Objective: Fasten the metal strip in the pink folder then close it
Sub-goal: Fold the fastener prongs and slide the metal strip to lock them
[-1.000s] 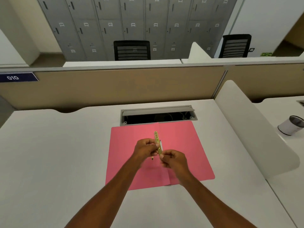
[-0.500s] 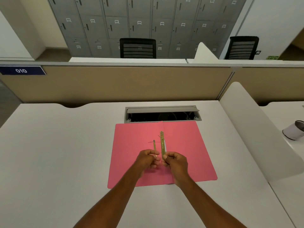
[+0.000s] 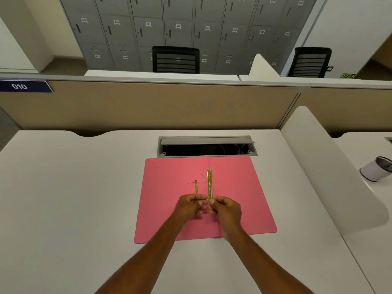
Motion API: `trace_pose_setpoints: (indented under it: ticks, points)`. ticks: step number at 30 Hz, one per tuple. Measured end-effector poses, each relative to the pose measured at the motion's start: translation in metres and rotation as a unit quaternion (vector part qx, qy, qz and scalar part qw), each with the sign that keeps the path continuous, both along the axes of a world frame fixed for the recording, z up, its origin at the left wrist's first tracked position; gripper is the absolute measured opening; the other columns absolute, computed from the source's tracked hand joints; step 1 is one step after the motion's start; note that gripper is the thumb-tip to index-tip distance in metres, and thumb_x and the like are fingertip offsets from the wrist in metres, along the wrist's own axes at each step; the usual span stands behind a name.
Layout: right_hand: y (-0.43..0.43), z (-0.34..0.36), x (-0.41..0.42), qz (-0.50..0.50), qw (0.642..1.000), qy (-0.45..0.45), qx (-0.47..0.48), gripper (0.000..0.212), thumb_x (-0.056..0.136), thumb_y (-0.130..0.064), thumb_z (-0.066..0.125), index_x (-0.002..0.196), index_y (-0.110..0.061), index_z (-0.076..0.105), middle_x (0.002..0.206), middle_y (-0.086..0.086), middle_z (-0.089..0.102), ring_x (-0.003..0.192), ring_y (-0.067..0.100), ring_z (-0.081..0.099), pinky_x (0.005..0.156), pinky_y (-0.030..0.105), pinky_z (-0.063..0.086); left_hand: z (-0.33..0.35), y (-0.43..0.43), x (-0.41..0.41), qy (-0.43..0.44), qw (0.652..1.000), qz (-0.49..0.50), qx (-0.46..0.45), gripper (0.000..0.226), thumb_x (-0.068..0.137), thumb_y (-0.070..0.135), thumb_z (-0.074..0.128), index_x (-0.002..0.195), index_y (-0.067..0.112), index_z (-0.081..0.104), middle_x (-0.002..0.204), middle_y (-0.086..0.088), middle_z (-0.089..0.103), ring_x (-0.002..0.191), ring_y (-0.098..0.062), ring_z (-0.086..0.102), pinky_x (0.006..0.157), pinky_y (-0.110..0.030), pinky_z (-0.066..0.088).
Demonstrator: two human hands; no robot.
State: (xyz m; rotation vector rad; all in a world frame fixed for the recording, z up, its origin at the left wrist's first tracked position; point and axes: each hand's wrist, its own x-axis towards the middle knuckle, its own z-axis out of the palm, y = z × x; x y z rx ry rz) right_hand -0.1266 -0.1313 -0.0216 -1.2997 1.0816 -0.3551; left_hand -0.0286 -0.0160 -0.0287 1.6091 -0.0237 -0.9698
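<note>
A pink folder [image 3: 169, 209] lies open and flat on the white desk, its centre crease running away from me. Above the folder's middle my right hand [image 3: 226, 209] pinches the near end of a long brass metal strip [image 3: 209, 183], which points away from me. My left hand [image 3: 189, 206] grips the near end of a thinner, shorter brass prong piece [image 3: 196, 187], held parallel to the strip and just left of it. A thin dark thread shows at the prong's far tip. The two hands nearly touch each other.
An open grey cable tray [image 3: 206, 146] is set into the desk just behind the folder. A white curved divider [image 3: 331, 168] stands along the desk's right side, with a white mesh cup [image 3: 376, 171] beyond it. A beige partition [image 3: 148, 107] closes the back.
The two brass pieces, held together as one a second ago, are now apart: the thin prong in my left hand, the long strip in my right. The camera tilted down slightly.
</note>
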Motion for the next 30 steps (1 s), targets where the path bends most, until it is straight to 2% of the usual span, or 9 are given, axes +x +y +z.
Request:
trace_pose_setpoints:
  ticks: [3,5,8,13,18,23,25,28,30]
  points:
    - [-0.001,0.0,0.004,0.005,1.0,0.008,-0.008,0.011,0.09,-0.005,0.083,0.095,-0.015,0.083,0.083,0.005,0.084,0.068,0.016,0.075,0.073,0.035,0.069,0.0,0.0,-0.001,-0.003,1.0,-0.003,-0.008,0.027,0.104,0.0,0.064,0.107,0.022,0.079,0.104,-0.01,0.086,0.074,-0.016,0.075,0.079,-0.036,0.068]
    - [-0.002,0.0,0.006,0.008,1.0,0.015,-0.017,0.012,0.09,-0.005,0.082,0.094,-0.015,0.083,0.08,0.003,0.084,0.064,0.014,0.075,0.069,0.031,0.068,0.0,-0.001,-0.002,-0.007,1.0,-0.005,-0.01,0.029,0.104,0.0,0.065,0.103,0.025,0.079,0.104,-0.011,0.086,0.073,-0.015,0.076,0.076,-0.033,0.069]
    - [-0.002,-0.001,0.007,0.01,0.999,0.024,-0.032,0.011,0.09,-0.005,0.082,0.094,-0.015,0.083,0.077,0.001,0.084,0.06,0.011,0.074,0.066,0.028,0.067,0.0,-0.002,-0.002,-0.006,1.0,-0.006,-0.012,0.028,0.103,0.001,0.066,0.101,0.026,0.079,0.106,-0.013,0.085,0.082,-0.019,0.077,0.076,-0.032,0.068]
    - [-0.001,-0.001,0.008,0.023,0.997,0.045,-0.056,0.01,0.091,-0.005,0.08,0.093,-0.014,0.084,0.083,0.005,0.084,0.066,0.016,0.075,0.077,0.039,0.069,-0.001,-0.003,-0.003,0.001,1.0,-0.013,-0.013,0.027,0.103,0.001,0.066,0.105,0.023,0.081,0.11,-0.017,0.085,0.092,-0.026,0.076,0.079,-0.035,0.067]
    - [0.001,0.003,0.009,0.023,0.994,0.067,-0.081,0.011,0.092,-0.004,0.076,0.093,-0.013,0.083,0.084,0.007,0.082,0.078,0.027,0.08,0.073,0.036,0.069,0.001,-0.006,-0.002,0.003,1.0,-0.014,-0.006,0.028,0.102,0.0,0.067,0.101,0.024,0.081,0.104,-0.012,0.085,0.082,-0.019,0.077,0.074,-0.032,0.068]
    - [0.0,0.008,0.012,0.017,0.992,0.093,-0.083,0.013,0.093,-0.004,0.075,0.09,-0.014,0.082,0.083,0.006,0.082,0.075,0.024,0.079,0.06,0.025,0.063,0.003,-0.01,-0.004,0.013,1.0,-0.01,-0.005,0.025,0.102,0.0,0.067,0.118,0.012,0.081,0.112,-0.017,0.084,0.092,-0.027,0.075,0.095,-0.051,0.066]
    - [0.0,0.009,0.012,0.015,0.991,0.101,-0.084,0.014,0.093,-0.004,0.074,0.09,-0.016,0.082,0.083,0.004,0.081,0.072,0.019,0.076,0.056,0.022,0.059,0.004,-0.011,-0.004,0.017,1.0,-0.003,-0.009,0.025,0.102,0.001,0.067,0.12,0.012,0.08,0.112,-0.015,0.084,0.095,-0.026,0.078,0.095,-0.05,0.066]
    - [-0.002,0.008,0.012,0.01,0.99,0.112,-0.086,0.015,0.092,-0.004,0.072,0.091,-0.015,0.082,0.086,0.004,0.081,0.083,0.025,0.078,0.067,0.034,0.065,0.007,-0.012,-0.006,0.031,0.999,0.011,-0.016,0.028,0.104,-0.003,0.061,0.116,0.015,0.079,0.114,-0.008,0.085,0.108,-0.025,0.082,0.088,-0.042,0.066]
    - [-0.002,0.007,0.01,0.006,0.99,0.116,-0.081,0.016,0.092,-0.004,0.071,0.09,-0.016,0.082,0.086,0.005,0.081,0.086,0.029,0.079,0.073,0.042,0.067,0.01,-0.013,-0.007,0.037,0.999,0.011,-0.014,0.03,0.105,-0.005,0.058,0.118,0.013,0.078,0.114,-0.009,0.085,0.11,-0.029,0.082,0.088,-0.042,0.065]
